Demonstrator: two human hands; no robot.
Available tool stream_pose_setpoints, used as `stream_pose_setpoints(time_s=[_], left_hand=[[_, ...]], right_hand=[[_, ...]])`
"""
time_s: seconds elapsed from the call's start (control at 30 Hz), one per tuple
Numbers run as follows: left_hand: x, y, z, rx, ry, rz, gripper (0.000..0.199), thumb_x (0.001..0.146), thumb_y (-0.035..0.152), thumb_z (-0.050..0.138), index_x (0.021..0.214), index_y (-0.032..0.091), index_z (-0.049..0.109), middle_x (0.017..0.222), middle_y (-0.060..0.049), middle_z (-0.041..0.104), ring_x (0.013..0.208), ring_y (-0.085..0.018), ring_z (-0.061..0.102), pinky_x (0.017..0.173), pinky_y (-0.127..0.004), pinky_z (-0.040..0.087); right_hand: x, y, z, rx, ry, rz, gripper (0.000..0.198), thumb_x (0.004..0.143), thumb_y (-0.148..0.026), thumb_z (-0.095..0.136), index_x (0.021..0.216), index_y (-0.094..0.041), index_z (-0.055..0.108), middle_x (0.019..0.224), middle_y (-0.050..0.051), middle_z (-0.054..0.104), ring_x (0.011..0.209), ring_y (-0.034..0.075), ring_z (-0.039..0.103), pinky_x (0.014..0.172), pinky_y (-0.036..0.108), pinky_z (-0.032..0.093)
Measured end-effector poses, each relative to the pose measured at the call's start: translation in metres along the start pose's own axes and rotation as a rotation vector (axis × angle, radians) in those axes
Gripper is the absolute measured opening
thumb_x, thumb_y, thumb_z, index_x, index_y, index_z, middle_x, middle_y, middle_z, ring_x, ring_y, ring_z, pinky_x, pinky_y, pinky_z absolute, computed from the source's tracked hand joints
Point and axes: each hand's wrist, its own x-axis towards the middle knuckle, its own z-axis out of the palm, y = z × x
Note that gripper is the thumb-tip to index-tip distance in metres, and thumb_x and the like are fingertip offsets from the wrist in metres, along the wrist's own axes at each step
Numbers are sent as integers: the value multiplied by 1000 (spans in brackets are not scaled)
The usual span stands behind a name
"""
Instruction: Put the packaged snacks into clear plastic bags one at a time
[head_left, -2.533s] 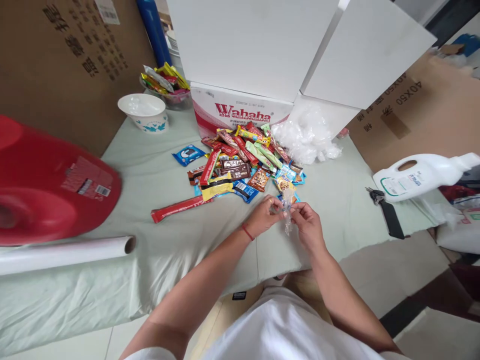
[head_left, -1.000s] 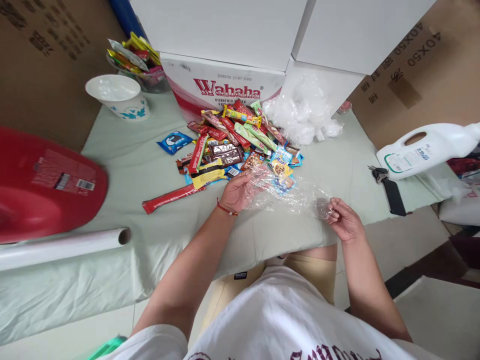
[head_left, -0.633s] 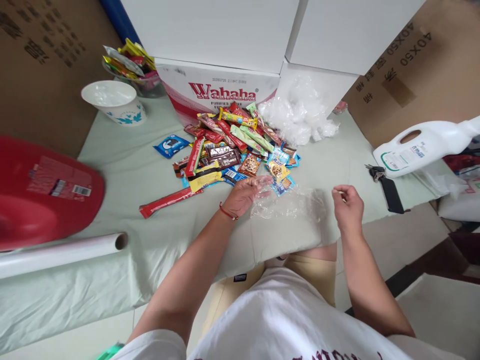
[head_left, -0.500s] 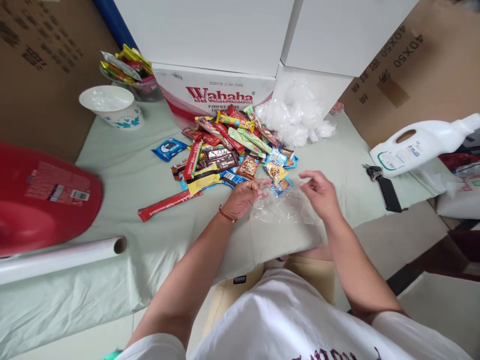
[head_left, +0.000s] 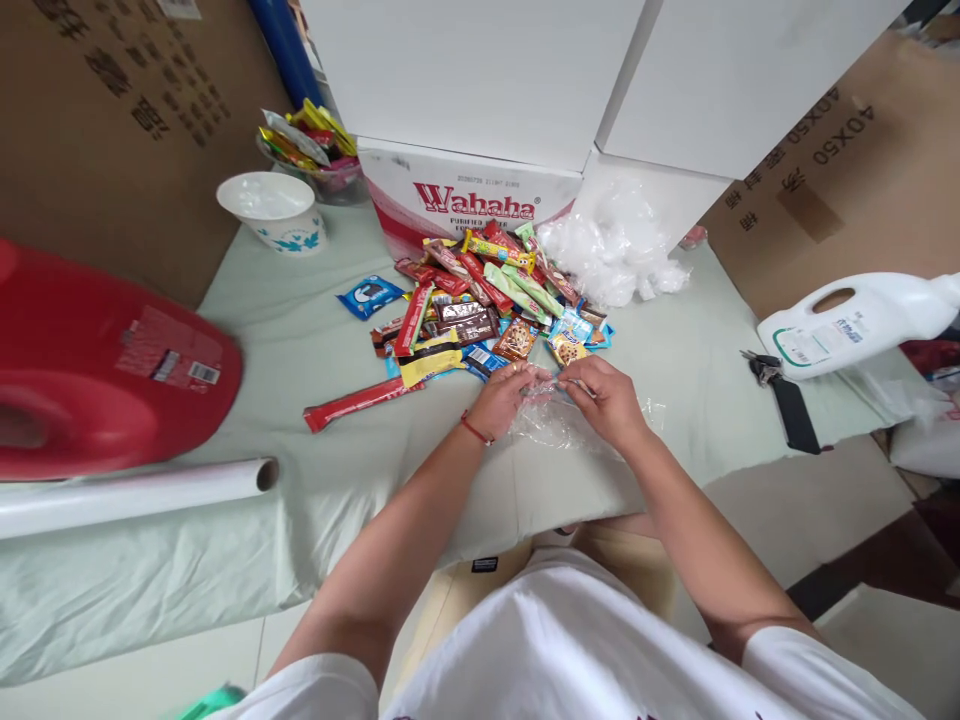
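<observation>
A clear plastic bag (head_left: 551, 425) lies crumpled at the near side of the table, its upper edge between my hands. My left hand (head_left: 510, 397) is closed on that edge, with a red cord round the wrist. From the other side my right hand (head_left: 604, 395) pinches the bag, fingertips almost meeting the left ones. Just beyond my hands spreads a pile of wrapped snacks: a yellow wrapper (head_left: 431, 360), a brown cookie packet (head_left: 516, 340), a blue-and-yellow cookie packet (head_left: 570, 345) and several bars. One long red stick packet (head_left: 360, 403) reaches out to the left.
Behind the pile stand a Wahaha carton (head_left: 472, 190) and a heap of clear bags (head_left: 622, 245). To the left are a paper tub (head_left: 277, 220), a red jug (head_left: 112, 370) and a white roll (head_left: 150, 495). A white bottle (head_left: 855, 320) and a black-handled tool (head_left: 791, 405) lie right.
My right hand has moved left from beside the bag and now pinches it near my left hand. The view has shifted, so the surroundings appear further right.
</observation>
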Motion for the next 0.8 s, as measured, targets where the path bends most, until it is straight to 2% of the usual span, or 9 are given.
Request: stream_pose_setpoints(time_s=[0.13,0.23,0.37,0.5,0.6,0.7,0.8], left_hand=[[0,0,0,28,103,-20,45,72,49,86,68,18,53,88,-4,71,83,-17,66,83,-35,57],[0,0,-1,33,134,-43,46,74,51,84,70,19,52,85,-4,71,78,-16,68,80,-33,57],[-4,10,-1,48,176,-104,43,76,45,83,71,19,50,87,-7,75,76,-17,73,76,-31,57],[-21,31,4,13,394,-157,27,79,31,78,77,19,54,88,-8,77,75,-18,75,68,-27,56],[-51,46,2,-12,502,-11,24,78,30,77,78,19,56,92,-8,78,81,-18,76,68,-24,56],[-100,55,-16,17,638,170,27,77,36,77,76,19,56,100,-9,79,94,-19,76,83,-27,58],[-158,56,-40,190,818,191,28,76,42,75,81,20,58,108,-11,78,106,-26,74,97,-39,57]], right_hand=[[-28,-28,-14,-285,-4,-131,17,104,-20,56,105,-21,73,96,8,74,91,21,66,78,32,51],[-60,-50,-20,-406,-5,-192,16,102,-13,57,108,-17,71,96,9,73,83,21,62,73,33,49],[-112,-71,-13,-437,3,-170,16,99,-8,57,107,-15,70,92,9,71,79,20,60,71,33,48],[-150,-76,10,-408,-26,-99,20,99,-7,51,99,-18,68,85,6,67,76,19,62,69,32,49],[-163,-75,25,-353,-51,-89,22,99,-7,48,95,-19,65,83,5,64,72,18,60,66,31,49],[-166,-71,33,-282,-89,-135,24,99,-5,45,92,-19,63,83,5,61,72,18,58,64,29,48],[-165,-63,35,-228,-119,-167,26,100,-4,43,93,-20,61,84,4,61,74,18,56,64,29,48]])
